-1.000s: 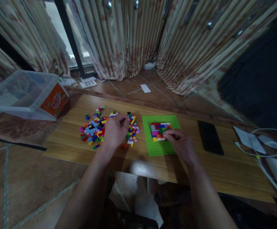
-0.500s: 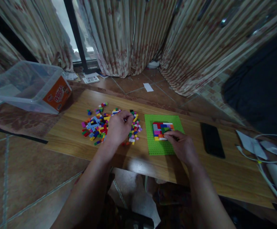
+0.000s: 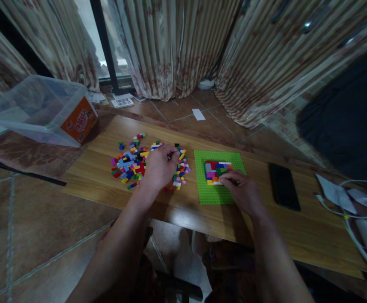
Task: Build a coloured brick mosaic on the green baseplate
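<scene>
My left hand (image 3: 162, 167) hovers over or rests in a pile of loose toy bricks (image 3: 128, 162) of many colours. Its thumb and index finger are bent together, and anything between them is too small to make out. On a green studded baseplate (image 3: 209, 197) sits a flat, multicoloured block of joined bricks (image 3: 211, 167). My right hand (image 3: 242, 190) reaches in from the right, its thumb and fingers pinched at the block's lower right corner. Those fingers hide that corner and whatever they may grip.
Both baseplate and pile lie on a long wooden table (image 3: 183, 210). A black phone (image 3: 284, 186) is to the right, beside white cables (image 3: 341, 206) and papers. At the left stands a clear plastic bin (image 3: 44, 132) with an orange label. Curtains (image 3: 151, 54) hang behind.
The whole view has shifted slightly, so things appear a little further right. Both hands keep nearly the same pose and place, with no visible change in the bricks.
</scene>
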The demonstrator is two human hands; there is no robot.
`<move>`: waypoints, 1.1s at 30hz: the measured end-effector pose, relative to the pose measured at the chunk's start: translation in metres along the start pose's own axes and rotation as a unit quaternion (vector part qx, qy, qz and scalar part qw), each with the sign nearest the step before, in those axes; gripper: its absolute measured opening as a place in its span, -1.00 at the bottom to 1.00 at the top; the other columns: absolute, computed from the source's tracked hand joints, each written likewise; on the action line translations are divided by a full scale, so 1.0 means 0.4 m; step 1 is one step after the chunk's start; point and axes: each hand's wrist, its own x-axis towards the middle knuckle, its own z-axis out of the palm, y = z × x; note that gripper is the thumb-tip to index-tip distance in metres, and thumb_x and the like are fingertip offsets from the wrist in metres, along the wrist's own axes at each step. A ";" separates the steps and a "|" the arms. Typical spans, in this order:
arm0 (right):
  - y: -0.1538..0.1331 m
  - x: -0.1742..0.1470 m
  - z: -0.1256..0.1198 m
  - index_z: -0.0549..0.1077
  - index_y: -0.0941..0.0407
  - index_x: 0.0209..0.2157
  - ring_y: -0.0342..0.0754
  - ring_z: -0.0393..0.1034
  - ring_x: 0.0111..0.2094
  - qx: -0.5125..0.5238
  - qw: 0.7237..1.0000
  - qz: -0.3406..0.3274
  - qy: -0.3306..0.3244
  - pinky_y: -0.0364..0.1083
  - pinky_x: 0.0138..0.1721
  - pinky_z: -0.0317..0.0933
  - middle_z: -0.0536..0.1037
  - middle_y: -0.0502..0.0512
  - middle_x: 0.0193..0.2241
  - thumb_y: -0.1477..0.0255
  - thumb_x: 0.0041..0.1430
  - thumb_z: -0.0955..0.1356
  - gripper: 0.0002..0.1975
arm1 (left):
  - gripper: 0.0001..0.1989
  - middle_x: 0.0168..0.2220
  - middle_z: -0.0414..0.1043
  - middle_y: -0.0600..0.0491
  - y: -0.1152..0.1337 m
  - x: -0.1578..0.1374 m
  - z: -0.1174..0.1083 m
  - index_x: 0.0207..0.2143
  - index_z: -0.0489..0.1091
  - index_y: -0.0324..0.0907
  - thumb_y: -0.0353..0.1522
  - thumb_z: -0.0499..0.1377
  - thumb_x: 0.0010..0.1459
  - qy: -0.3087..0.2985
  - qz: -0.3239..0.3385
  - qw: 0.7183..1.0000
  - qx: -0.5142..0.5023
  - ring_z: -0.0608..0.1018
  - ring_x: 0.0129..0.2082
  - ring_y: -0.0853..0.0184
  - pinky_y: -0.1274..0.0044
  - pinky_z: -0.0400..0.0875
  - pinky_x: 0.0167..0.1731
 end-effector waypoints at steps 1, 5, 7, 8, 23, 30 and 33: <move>-0.001 0.001 0.000 0.58 0.05 -0.41 0.01 0.44 -0.23 0.001 1.000 0.002 -0.001 0.04 -0.10 0.25 0.56 0.07 -0.32 0.27 0.15 0.37 -0.81 | -0.79 -0.52 0.43 0.07 0.001 0.000 0.000 -0.42 0.47 -0.21 -0.39 0.08 0.20 -0.001 0.001 1.000 0.000 0.41 -0.50 0.38 0.55 0.23 -0.46; -0.003 0.003 -0.001 0.58 0.06 -0.44 0.01 0.43 -0.24 0.001 1.000 0.001 -0.012 0.03 -0.12 0.25 0.55 0.07 -0.34 0.28 0.14 0.37 -0.81 | -0.79 -0.51 0.45 0.06 0.004 -0.001 0.000 -0.41 0.48 -0.21 -0.40 0.08 0.20 -0.003 -0.004 1.000 0.001 0.43 -0.48 0.37 0.55 0.24 -0.46; -0.005 0.001 0.002 0.57 0.06 -0.45 0.00 0.43 -0.24 -0.002 1.000 -0.002 -0.013 0.03 -0.13 0.25 0.54 0.06 -0.34 0.29 0.13 0.37 -0.81 | -0.79 -0.49 0.47 0.06 0.003 -0.001 0.001 -0.40 0.49 -0.21 -0.40 0.08 0.20 -0.004 -0.006 1.000 0.003 0.44 -0.47 0.37 0.55 0.25 -0.45; -0.005 -0.001 0.003 0.57 0.05 -0.46 0.00 0.43 -0.25 -0.004 1.000 -0.002 -0.008 0.02 -0.15 0.25 0.53 0.06 -0.34 0.29 0.13 0.37 -0.81 | -0.79 -0.48 0.48 0.05 0.002 -0.001 0.001 -0.39 0.50 -0.21 -0.40 0.08 0.20 -0.004 -0.006 1.000 0.002 0.44 -0.46 0.36 0.55 0.25 -0.45; 0.003 -0.005 0.002 0.57 0.07 -0.40 0.00 0.45 -0.25 0.025 0.999 0.014 0.042 0.02 -0.17 0.29 0.58 0.07 -0.34 0.27 0.15 0.36 -0.80 | -0.79 -0.48 0.49 0.07 0.002 -0.002 0.004 -0.39 0.50 -0.20 -0.38 0.08 0.20 -0.016 -0.003 1.000 0.007 0.46 -0.47 0.37 0.55 0.28 -0.41; 0.009 -0.011 0.010 0.52 0.08 -0.41 -0.06 0.38 -0.39 0.023 0.999 0.001 0.037 -0.03 -0.31 0.30 0.50 0.05 -0.38 0.23 0.03 0.44 -0.80 | -0.80 -0.44 0.52 0.06 0.003 -0.003 0.008 -0.37 0.51 -0.19 -0.38 0.09 0.19 -0.021 -0.005 1.000 0.004 0.49 -0.43 0.35 0.56 0.31 -0.41; 0.010 -0.010 0.009 0.50 0.07 -0.41 -0.06 0.35 -0.41 -0.018 0.999 -0.025 0.035 -0.04 -0.32 0.28 0.48 0.05 -0.39 0.27 0.06 0.42 -0.84 | -0.80 -0.42 0.54 0.04 0.000 -0.002 0.015 -0.36 0.51 -0.19 -0.36 0.09 0.19 -0.024 -0.001 1.000 -0.002 0.50 -0.42 0.34 0.55 0.33 -0.40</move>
